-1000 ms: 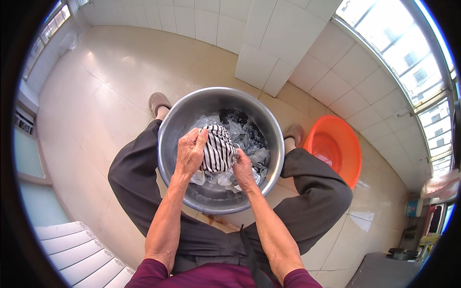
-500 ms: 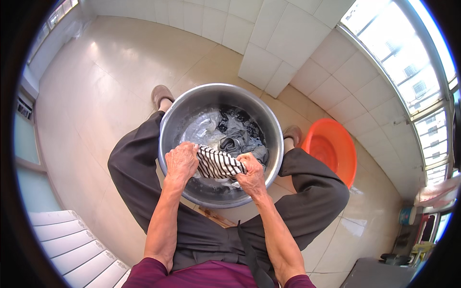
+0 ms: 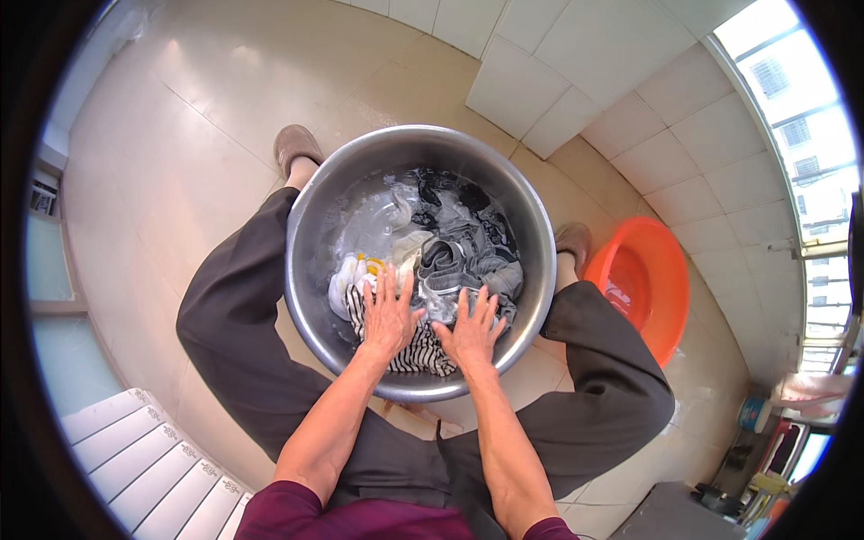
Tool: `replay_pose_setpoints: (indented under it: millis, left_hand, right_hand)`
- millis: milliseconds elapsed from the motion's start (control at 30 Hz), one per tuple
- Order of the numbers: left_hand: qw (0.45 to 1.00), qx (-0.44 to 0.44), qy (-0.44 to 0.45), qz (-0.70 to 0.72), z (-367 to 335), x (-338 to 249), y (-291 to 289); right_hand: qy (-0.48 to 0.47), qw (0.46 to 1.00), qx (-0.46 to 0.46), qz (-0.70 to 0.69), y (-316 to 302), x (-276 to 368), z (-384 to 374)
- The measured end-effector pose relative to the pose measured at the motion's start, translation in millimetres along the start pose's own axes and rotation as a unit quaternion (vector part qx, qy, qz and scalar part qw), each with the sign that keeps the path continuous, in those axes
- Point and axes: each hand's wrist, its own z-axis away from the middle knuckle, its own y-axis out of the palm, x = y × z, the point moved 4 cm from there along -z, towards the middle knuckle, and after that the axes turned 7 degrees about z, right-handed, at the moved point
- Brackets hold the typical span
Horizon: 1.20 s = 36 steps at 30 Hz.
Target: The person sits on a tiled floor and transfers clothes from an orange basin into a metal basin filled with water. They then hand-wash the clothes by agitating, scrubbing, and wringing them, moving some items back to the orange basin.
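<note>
Between my legs stands a large metal basin [image 3: 308,297] of water and wet clothes. My left hand [image 3: 389,317] is open, fingers spread, over a black-and-white striped cloth [image 3: 421,353] in the near part of the basin. To its right, my right hand [image 3: 472,331] is open too, fingers spread beside the grey garments [image 3: 459,261]. Neither hand grips anything; whether the palms press on the cloth is hidden. White cloth with a yellow patch [image 3: 362,268] lies left of my left hand. Darker pieces [image 3: 472,196] lie at the basin's far side.
An orange plastic basin [image 3: 661,297] stands on the tiled floor [image 3: 216,180] beyond my right leg. A white tiled wall [image 3: 540,81] juts out ahead. At the lower left is a white slatted panel [image 3: 153,459], and at the lower right a dark grey surface [image 3: 670,515].
Both hands have let go of the striped cloth, which was stretched between them above the basin. It now lies among the laundry, and my fingers have spread. The view has shifted slightly.
</note>
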Motion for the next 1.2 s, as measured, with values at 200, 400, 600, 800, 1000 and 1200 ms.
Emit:
replay_pose_setpoints:
  millis: [200,400,600,800,1000,1200]
  left_hand:
    - [0.989,0.09,0.031,-0.11,-38.6,14.5,56.0]
    - [0.995,0.025,0.043,-0.081,-88.3,21.1,65.6]
    - [0.998,0.045,0.032,-0.029,-89.6,12.8,46.6]
    - [0.997,0.008,0.024,0.078,-54.8,18.1,46.1]
    - [0.944,0.049,-0.142,0.294,-18.4,10.9,9.3]
    - [0.891,0.028,-0.055,0.45,-25.5,-24.0,-86.1]
  right_hand:
    - [-0.024,0.987,0.155,0.027,36.4,0.5,-42.2]
    - [0.005,0.992,0.119,-0.029,55.0,1.8,-68.4]
    - [-0.032,0.996,0.055,-0.054,44.5,-12.4,-65.7]
    - [0.133,0.934,-0.04,-0.328,16.8,-37.0,-47.9]
    - [0.185,0.843,-0.126,-0.49,-4.2,-38.8,-12.9]
    - [0.034,0.664,-0.141,-0.734,-110.2,-6.6,13.0]
